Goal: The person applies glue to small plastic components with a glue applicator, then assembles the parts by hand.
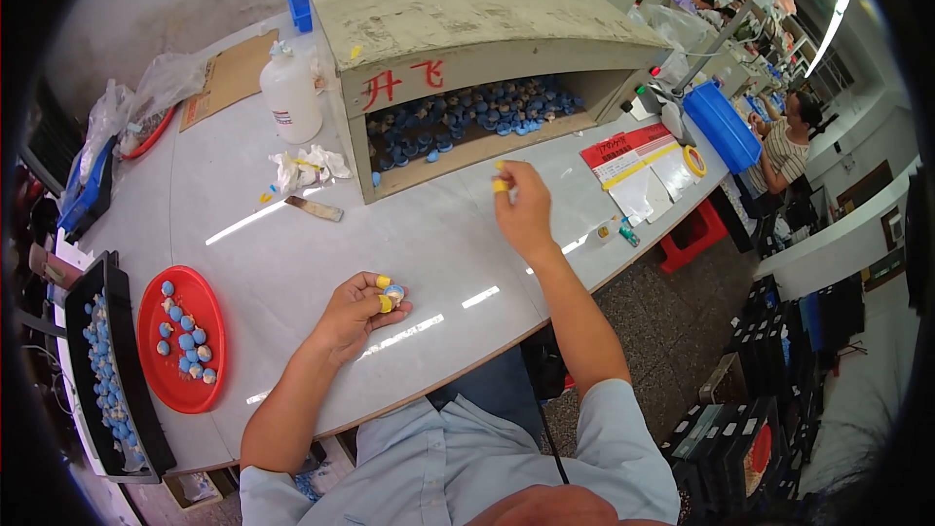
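Observation:
My left hand (355, 317) is closed over the table, pinching a small round blue-and-cream piece (393, 293) between fingertips wrapped in yellow finger covers. Out in front of the box opening, my right hand (525, 211) is raised with its fingers curled in, two of them also covered in yellow. Whether anything small sits in its grip cannot be made out. Behind it stands a beige box (467, 56) with a wide opening, and inside lie many loose blue pieces (487, 107). At the left a red round tray (219, 370) carries several blue-and-cream pieces.
Beside the red tray stands a black bin (141, 399) of blue pieces. A white bottle (290, 97), crumpled tissue (310, 168) and a flat scraper-like tool (315, 208) lie back left. At right are a red-and-white sheet (628, 156), yellow tape roll (694, 161) and blue bin (722, 127). Another person sits beyond.

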### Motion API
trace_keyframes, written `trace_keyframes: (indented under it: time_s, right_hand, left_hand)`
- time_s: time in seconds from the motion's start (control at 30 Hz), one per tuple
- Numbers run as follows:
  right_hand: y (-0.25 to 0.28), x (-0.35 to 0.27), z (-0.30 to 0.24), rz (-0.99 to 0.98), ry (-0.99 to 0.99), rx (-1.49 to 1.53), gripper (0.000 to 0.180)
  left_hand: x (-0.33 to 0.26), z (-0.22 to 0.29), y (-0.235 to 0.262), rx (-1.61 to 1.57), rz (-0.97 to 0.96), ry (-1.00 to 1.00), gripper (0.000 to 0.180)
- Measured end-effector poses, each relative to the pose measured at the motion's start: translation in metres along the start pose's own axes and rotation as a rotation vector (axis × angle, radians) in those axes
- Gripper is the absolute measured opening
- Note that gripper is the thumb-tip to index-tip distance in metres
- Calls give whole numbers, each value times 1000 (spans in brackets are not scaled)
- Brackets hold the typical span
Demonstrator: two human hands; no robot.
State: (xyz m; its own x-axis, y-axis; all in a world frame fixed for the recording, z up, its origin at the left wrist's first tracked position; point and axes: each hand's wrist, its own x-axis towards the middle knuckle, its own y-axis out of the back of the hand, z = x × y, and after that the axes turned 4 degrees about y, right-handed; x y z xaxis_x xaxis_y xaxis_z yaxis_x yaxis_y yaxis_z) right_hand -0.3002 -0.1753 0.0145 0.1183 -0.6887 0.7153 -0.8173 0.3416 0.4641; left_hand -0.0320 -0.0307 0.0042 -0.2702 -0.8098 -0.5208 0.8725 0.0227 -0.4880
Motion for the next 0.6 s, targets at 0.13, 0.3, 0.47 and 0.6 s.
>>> trace_keyframes:
  time_s: [0.13, 0.3, 0.47, 0.6]
  right_hand:
    - [-73, 37, 0, -229, 49, -73, 26]
    - [-98, 39, 10, -382, 46, -307, 30]
    - [-90, 29, -9, -381, -352, 313, 17]
    - [-58, 7, -69, -855, -673, 1131, 10]
  left_hand:
    - [0, -1, 2, -31, 15, -6, 27]
    - [2, -3, 1, -77, -4, -29, 27]
    - [1, -7, 5, -129, 102, -138, 24]
    - [5, -7, 2, -198, 215, -274, 23]
